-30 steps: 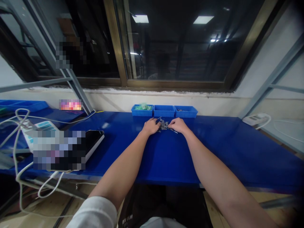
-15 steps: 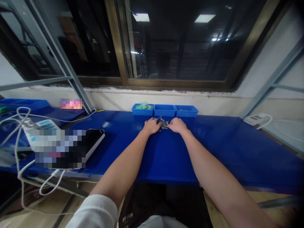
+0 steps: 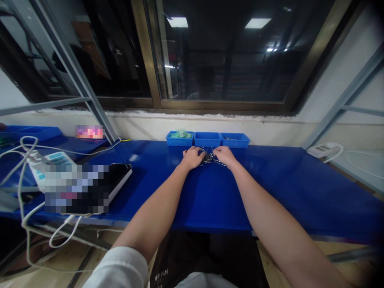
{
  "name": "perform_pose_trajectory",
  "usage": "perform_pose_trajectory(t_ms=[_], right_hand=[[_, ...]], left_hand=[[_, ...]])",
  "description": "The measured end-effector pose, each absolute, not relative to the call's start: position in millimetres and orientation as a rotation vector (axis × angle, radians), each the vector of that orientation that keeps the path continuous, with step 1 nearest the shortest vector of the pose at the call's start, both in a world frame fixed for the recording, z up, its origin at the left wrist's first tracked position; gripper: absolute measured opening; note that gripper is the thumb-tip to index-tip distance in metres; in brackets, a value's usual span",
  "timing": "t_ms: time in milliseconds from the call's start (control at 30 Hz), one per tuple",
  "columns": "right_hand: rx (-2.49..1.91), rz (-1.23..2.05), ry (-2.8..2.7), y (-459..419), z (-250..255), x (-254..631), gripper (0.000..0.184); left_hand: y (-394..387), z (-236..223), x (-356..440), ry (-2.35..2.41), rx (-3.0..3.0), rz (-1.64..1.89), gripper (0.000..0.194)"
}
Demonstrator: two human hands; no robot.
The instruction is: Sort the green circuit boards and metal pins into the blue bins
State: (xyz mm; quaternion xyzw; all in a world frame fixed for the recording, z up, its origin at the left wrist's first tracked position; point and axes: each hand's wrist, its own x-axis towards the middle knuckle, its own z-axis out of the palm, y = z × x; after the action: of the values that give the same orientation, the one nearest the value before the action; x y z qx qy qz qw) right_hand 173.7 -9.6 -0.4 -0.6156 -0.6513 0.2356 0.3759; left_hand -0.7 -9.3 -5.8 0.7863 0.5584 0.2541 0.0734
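A small pile of thin metal screws (image 3: 208,157) lies on the blue tabletop, between my two hands. My left hand (image 3: 191,157) rests at the pile's left side, fingers curled and thumb against the screws; what lies inside its grip is hidden. At the right side my right hand (image 3: 224,156) pinches at the screws with its fingertips, and a long one sticks out below the fingers. Just behind stand three blue bins: the left bin (image 3: 180,143) holds small green and clear pieces, the middle bin (image 3: 207,145) shows no contents, and the right bin (image 3: 236,144) has some metal pieces.
On the left lie a dark-screened device (image 3: 118,176), partly blurred out, and white cables (image 3: 21,188). A white power strip (image 3: 324,150) sits at the right end. Grey metal posts (image 3: 103,124) frame the table (image 3: 210,208), with a window behind.
The screws between my hands have shifted and spread, some now poking out by my right fingers. My right hand has moved slightly in; the left has barely moved.
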Motion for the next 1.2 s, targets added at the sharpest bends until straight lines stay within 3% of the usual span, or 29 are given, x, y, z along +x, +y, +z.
perform_pose_trajectory(t_ms=[233, 1200], right_hand=[[-1.314, 1.067, -1.406, -19.7, 7.5, 167.1, 0.012], [-1.234, 0.850, -1.482, -10.5, -0.7, 181.3, 0.033]], left_hand=[[-20.8, 2.4, 8.2, 1.313, 2.609, 0.861, 0.032], [-23.0, 7.4, 8.7, 1.405, 2.620, 0.863, 0.032]])
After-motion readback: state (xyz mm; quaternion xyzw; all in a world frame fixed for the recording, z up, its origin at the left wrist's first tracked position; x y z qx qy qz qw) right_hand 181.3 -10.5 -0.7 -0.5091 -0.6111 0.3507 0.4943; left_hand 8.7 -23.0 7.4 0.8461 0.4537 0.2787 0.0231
